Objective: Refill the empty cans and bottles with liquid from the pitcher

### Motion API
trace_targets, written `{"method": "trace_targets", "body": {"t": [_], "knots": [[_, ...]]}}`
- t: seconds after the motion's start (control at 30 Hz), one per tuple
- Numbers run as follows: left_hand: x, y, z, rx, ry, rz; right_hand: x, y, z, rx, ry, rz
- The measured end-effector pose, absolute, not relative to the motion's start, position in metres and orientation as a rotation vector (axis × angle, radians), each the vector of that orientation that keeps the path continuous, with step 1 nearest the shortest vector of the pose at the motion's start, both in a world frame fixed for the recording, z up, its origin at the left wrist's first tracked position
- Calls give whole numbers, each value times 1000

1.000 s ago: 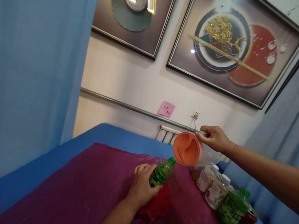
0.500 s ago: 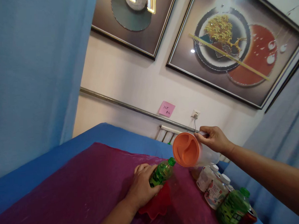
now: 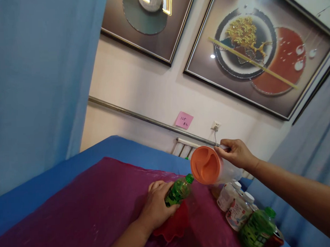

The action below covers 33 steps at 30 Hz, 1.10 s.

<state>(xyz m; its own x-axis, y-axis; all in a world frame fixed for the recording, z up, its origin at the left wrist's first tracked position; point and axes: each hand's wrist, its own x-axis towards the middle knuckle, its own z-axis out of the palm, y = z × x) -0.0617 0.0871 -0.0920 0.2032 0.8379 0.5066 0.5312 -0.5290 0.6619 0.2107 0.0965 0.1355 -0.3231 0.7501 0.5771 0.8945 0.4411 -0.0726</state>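
My left hand [image 3: 157, 205] is wrapped round a green plastic bottle [image 3: 180, 190] with a green cap, tilted to the right. Below the bottle lies a red dish with a scalloped rim [image 3: 171, 230], partly hidden by that hand. In my right hand [image 3: 236, 153] is the handle of a clear pitcher [image 3: 228, 171] with an orange lid [image 3: 205, 165]. The pitcher is held tipped on its side, lid toward the left, just above and to the right of the bottle's cap. Whether anything is inside the pitcher I cannot tell.
On the right of the purple sheet [image 3: 97, 199] stand white-capped bottles [image 3: 237, 211], a larger green bottle [image 3: 257, 228] and a dark red can [image 3: 275, 240]. Blue cloth [image 3: 119, 147] lies beneath. Blue curtains [image 3: 42, 78] hang on both sides; a metal rail [image 3: 143, 117] runs along the wall.
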Motion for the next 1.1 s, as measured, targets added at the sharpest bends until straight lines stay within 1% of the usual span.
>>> {"method": "trace_targets", "body": {"t": [1.1], "knots": [[-63,86,-89,2138,1274,1220,209,96,136,-1363,-2165,-364]]}}
